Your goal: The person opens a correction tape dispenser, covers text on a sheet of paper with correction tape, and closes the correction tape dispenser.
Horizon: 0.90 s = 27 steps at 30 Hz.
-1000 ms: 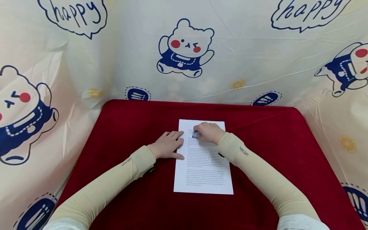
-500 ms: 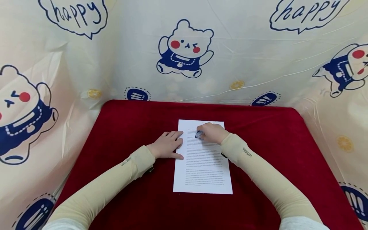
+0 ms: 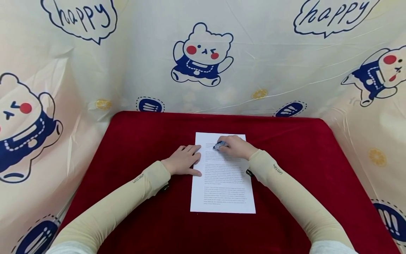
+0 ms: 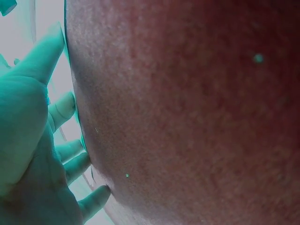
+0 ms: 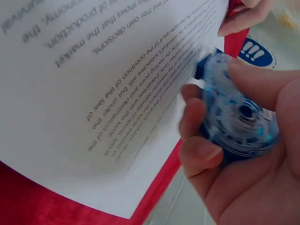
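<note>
A white sheet of printed paper [image 3: 226, 173] lies lengthwise in front of the person. My left hand [image 3: 182, 160] rests at its left edge, fingers spread, with the fingertips on the margin. In the left wrist view that hand [image 4: 33, 140] shows from the thumb side. My right hand [image 3: 238, 146] is over the upper lines of text and holds a blue, see-through correction tape dispenser [image 3: 220, 145]. In the right wrist view the thumb presses one side of the correction tape [image 5: 234, 117] and curled fingers support the other. Whether its tip touches the paper, I cannot tell.
Dark red cloth [image 3: 142, 134] covers the table on all sides of the paper. Behind it and at both sides hangs a pale curtain [image 3: 260, 63] printed with cartoon bears. Cream sleeves [image 3: 117, 201] cover both forearms.
My right hand has shifted slightly right across the paper, and the correction tape has turned to lie flatter, its tip a little higher up the page. The left hand stays in place.
</note>
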Each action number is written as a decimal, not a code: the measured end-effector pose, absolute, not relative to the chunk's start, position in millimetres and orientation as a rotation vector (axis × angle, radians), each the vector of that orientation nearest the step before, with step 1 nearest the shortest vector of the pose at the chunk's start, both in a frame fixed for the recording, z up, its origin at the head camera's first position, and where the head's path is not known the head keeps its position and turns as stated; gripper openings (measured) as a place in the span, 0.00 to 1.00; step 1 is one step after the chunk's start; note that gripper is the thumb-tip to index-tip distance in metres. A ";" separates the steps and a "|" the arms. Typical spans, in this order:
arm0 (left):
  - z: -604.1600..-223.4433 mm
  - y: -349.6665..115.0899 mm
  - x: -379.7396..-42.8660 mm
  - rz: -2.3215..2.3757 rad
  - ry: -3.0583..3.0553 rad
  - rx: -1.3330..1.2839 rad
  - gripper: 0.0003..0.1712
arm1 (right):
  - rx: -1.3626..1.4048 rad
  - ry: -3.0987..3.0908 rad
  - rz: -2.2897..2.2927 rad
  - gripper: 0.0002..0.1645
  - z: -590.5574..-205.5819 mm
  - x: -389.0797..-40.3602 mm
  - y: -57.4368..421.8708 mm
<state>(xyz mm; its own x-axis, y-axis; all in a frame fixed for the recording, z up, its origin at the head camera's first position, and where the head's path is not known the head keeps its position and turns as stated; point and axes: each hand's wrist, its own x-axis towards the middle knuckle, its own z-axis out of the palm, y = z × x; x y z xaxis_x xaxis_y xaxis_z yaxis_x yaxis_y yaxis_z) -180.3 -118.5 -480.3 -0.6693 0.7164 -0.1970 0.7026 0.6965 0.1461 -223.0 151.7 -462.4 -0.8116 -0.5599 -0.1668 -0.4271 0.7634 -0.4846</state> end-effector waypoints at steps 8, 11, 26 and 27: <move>-482.1 -119.2 -180.6 0.133 2.662 1.140 0.30 | -0.682 2.707 -0.684 0.22 -453.3 -221.1 158.6; -480.0 -118.5 -180.1 0.108 2.656 1.122 0.30 | -0.680 2.719 -0.668 0.21 -450.3 -219.8 160.9; -477.7 -118.9 -178.9 0.105 2.654 1.112 0.30 | -0.756 2.669 -0.664 0.19 -449.2 -211.5 161.4; -478.2 -118.9 -179.0 0.103 2.653 1.107 0.30 | -0.768 2.666 -0.658 0.18 -449.2 -211.0 160.6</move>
<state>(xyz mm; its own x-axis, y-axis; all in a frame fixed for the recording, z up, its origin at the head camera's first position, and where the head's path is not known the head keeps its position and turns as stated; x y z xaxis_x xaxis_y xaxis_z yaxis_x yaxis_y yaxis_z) -179.0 -118.9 -478.2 -0.6741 0.7067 -0.2150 0.6879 0.7066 0.1661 -211.0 160.6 -449.2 -0.8163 -0.5590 -0.1456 -0.4272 0.7538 -0.4993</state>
